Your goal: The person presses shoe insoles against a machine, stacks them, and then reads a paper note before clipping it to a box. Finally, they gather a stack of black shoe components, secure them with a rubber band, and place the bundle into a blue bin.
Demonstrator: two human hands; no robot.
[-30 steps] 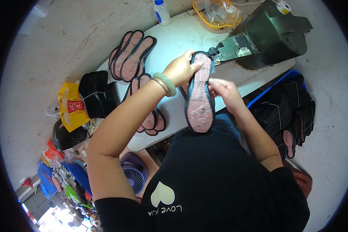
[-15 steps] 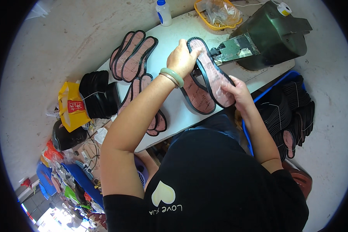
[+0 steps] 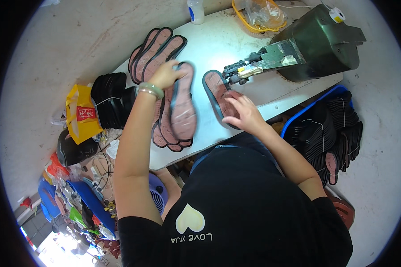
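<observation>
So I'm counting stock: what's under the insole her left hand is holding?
Under the blurred insole in the left hand lies a fanned stack of pink insoles on the white table. How many it hides can't be told.

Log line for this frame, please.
left hand: holds pink insole over insole stack | right hand: presses second insole at sewing machine | white table

Yellow bag w/ red label, left of table; white bottle at back.
</observation>
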